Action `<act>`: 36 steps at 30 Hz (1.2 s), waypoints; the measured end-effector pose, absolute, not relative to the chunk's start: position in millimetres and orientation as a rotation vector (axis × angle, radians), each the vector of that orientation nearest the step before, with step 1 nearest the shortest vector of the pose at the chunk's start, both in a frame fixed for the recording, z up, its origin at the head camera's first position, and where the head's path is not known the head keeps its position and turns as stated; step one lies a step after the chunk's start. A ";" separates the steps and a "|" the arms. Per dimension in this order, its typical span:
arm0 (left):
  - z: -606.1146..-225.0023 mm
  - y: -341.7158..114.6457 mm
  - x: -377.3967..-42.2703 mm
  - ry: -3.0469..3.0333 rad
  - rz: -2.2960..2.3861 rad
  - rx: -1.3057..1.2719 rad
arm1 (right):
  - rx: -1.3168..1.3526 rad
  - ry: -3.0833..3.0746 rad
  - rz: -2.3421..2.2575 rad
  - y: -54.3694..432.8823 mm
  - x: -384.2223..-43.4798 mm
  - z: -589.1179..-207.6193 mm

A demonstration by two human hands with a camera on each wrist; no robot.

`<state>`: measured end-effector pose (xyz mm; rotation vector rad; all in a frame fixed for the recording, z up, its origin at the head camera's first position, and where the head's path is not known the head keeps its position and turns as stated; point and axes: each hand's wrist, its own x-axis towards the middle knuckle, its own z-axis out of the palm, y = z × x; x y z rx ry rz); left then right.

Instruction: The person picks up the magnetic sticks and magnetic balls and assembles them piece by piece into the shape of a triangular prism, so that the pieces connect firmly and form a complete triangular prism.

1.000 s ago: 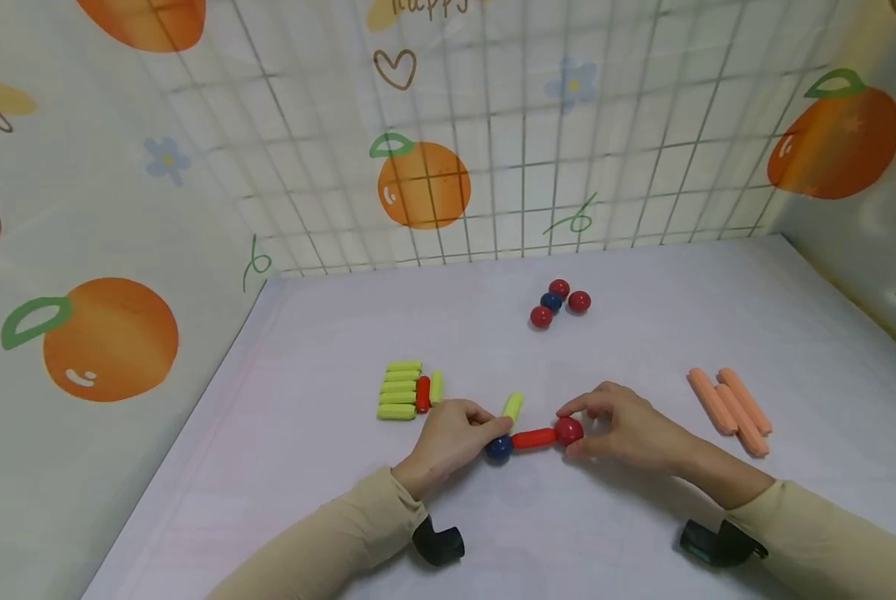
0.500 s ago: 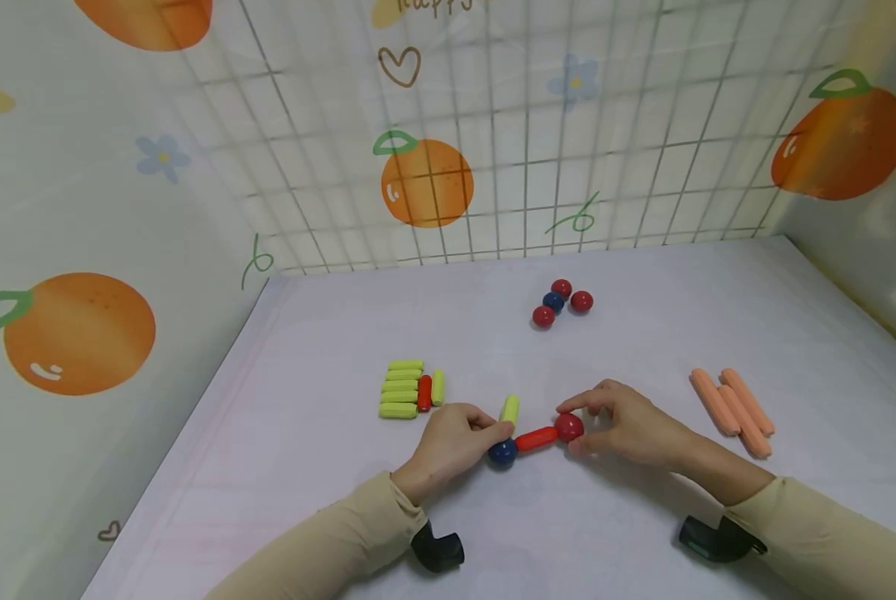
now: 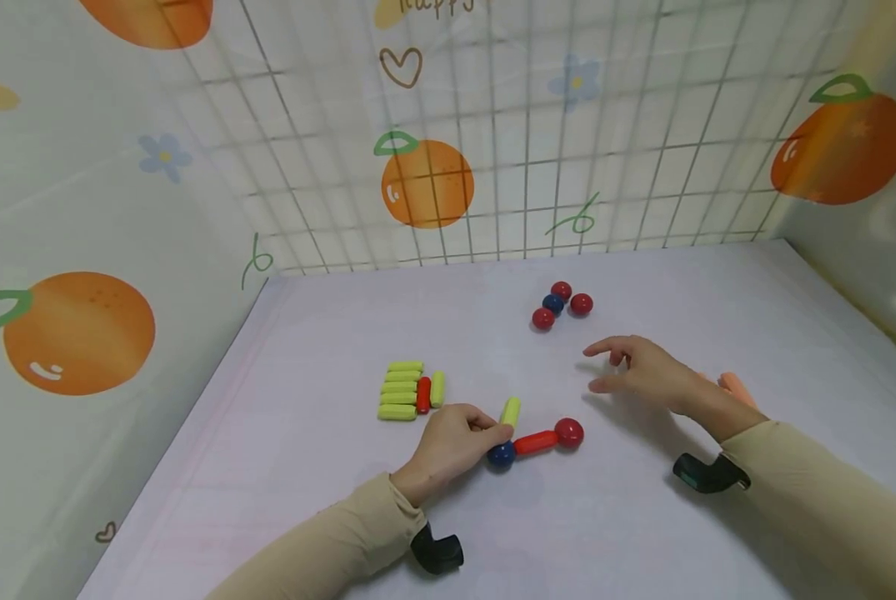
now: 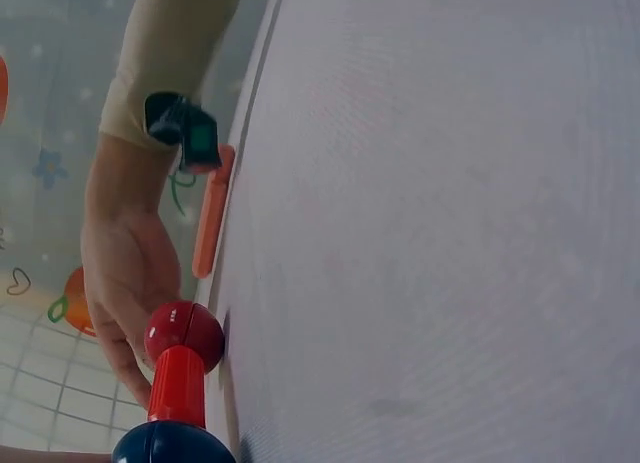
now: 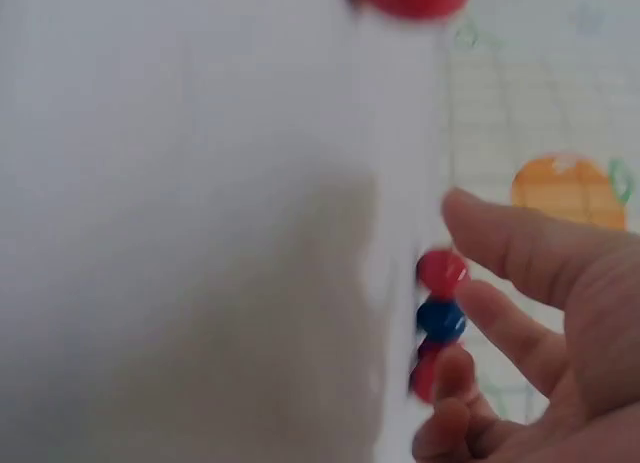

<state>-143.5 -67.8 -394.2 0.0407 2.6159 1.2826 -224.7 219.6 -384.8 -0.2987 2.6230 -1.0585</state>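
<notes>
A blue ball (image 3: 501,455), a red rod (image 3: 536,442) and a red ball (image 3: 569,433) form a joined piece on the table, with a short yellow-green rod (image 3: 511,411) standing off the blue ball's far side. My left hand (image 3: 455,442) pinches this piece at the blue ball, thumb and fingertips right where the yellow-green rod meets it. My right hand (image 3: 643,375) is raised to the right of the piece, thumb and fingers apart, holding nothing. The right wrist view shows its fingers (image 5: 510,328) overlapping the far balls.
Several loose yellow-green rods (image 3: 398,388) lie left of centre beside another red rod (image 3: 423,395). Farther back sit red balls (image 3: 581,305) around a blue one (image 3: 553,304). Orange rods (image 3: 737,388) at the right are partly hidden by my right arm.
My right hand has let go of the red ball and moved up and away to the right. The left hand stays at the blue ball.
</notes>
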 end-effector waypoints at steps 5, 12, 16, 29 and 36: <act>-393.5 -69.4 -144.6 2.593 1.306 0.032 | -0.115 2.732 -1.010 222.3 -259.5 -390.0; -394.6 -69.4 -146.2 2.577 1.325 0.074 | 0.069 2.816 -0.961 216.4 -295.7 -396.1; -392.9 -69.4 -147.2 2.567 1.327 0.072 | 0.137 2.808 -0.976 211.2 -309.4 -396.4; -391.1 -68.8 -149.0 2.529 1.349 0.040 | 0.114 2.776 -1.038 215.6 -333.0 -402.2; -394.5 -68.2 -148.7 2.535 1.338 0.009 | 0.166 2.781 -1.037 211.0 -337.4 -407.6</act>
